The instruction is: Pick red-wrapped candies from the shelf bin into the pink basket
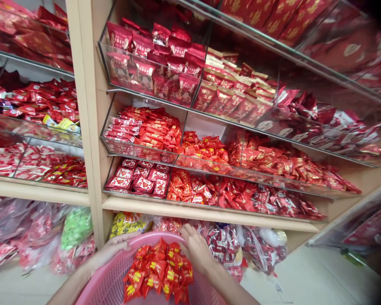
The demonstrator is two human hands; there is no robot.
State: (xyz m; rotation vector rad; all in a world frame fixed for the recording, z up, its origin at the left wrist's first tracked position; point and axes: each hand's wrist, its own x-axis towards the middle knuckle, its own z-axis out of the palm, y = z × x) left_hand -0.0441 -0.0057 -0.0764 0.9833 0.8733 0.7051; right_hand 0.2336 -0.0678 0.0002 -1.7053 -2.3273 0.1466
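Holding the pink basket (109, 284) low before the candy shelves (206, 214), we curl our left hand (114, 249) over its far rim. Our right hand (195, 250) lies flat and unclenched on that rim, touching the heap of red wrapped candies (158, 271) piled inside the basket.

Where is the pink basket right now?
The pink basket is at bottom centre of the head view, below the lowest wooden shelf, left hand and right hand on its rim, red candies inside.
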